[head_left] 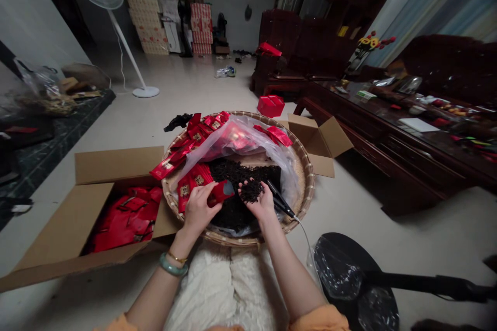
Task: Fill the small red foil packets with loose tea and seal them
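My left hand (199, 210) grips a small red foil pouch (220, 193), its open end turned towards my right hand. My right hand (265, 205) is cupped palm up around a clump of dark, twisted dried tea leaves (251, 191). Both hands are over a round woven bamboo tray (309, 186), where more loose dark leaves (235, 215) lie on a clear plastic bag (289, 168). Beside my right hand rests a black tong-like tool (280, 199) with a white cord. Printed red pouches (197, 137) lie along the tray's left side.
At left, an open cardboard box (93, 212) holds many red pouches. Another open carton (324, 137) and a red box (271, 105) stand beyond the tray. A black round base with a pole (349, 258) is at lower right, a dark wooden table (388, 129) at right, a fan (145, 92) behind.
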The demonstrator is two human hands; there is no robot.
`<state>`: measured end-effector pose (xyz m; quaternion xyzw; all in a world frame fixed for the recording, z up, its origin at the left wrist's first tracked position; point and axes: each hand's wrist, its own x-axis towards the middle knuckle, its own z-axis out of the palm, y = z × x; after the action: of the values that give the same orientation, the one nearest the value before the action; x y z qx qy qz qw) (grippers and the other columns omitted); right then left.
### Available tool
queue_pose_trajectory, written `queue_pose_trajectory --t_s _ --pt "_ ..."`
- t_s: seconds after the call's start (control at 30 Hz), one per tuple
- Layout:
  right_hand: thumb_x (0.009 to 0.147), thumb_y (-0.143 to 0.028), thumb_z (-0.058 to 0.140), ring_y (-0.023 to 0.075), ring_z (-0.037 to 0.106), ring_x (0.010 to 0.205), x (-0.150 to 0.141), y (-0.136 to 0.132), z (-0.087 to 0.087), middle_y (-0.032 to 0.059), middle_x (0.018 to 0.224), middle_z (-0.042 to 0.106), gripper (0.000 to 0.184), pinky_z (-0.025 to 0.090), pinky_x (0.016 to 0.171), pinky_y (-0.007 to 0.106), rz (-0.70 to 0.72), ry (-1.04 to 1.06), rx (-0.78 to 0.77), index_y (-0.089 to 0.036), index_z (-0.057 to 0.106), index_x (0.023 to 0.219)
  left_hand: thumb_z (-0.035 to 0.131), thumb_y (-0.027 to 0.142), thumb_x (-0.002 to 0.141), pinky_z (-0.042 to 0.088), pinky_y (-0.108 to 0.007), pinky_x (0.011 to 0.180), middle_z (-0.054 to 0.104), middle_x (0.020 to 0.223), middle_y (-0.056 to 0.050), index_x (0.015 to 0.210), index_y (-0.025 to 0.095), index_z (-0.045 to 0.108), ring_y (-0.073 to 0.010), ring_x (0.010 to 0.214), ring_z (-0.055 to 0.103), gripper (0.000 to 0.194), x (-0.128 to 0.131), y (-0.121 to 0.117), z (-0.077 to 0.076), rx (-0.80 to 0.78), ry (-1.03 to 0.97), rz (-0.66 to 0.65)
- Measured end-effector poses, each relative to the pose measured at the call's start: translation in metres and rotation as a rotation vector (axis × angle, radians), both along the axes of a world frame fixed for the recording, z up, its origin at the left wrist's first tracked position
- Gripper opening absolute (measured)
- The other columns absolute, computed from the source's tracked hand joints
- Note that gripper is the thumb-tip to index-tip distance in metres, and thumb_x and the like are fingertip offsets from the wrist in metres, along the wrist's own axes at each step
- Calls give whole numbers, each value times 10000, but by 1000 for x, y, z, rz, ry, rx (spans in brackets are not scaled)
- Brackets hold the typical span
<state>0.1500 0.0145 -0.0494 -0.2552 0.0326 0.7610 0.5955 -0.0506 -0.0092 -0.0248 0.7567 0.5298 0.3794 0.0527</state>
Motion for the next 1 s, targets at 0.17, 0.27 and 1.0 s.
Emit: queue_pose_trajectory --t_s 0.17,0.27,1.0 --pt "818 -297 413 231 654 906 -3 1 4 86 832 704 235 513 797 446 -31 13 -17 -176 611 779 645 143 675 471 -359 876 645 1090 -57 1158 195 554 -224 965 541 494 0 -1 2 2 -1 -7" --pt "820 -288 413 216 659 892 -4 1 6 85 841 703 232 520 789 418 -37 18 -4 -175 613 786 642 146 681 474 -358 870 648 1088 -52 1158 202 554 -223 971 542 488 1 -1 3 4 -5 -10" --pt "873 -403 389 160 653 772 -22 4 79 15 778 692 330 471 894 386 -334 -351 378 -190 627 788 689 182 645 488 -338 815 661 1022 -47 1141 216 576 -224 925 558 510 49 -1 13 -167 2 47"
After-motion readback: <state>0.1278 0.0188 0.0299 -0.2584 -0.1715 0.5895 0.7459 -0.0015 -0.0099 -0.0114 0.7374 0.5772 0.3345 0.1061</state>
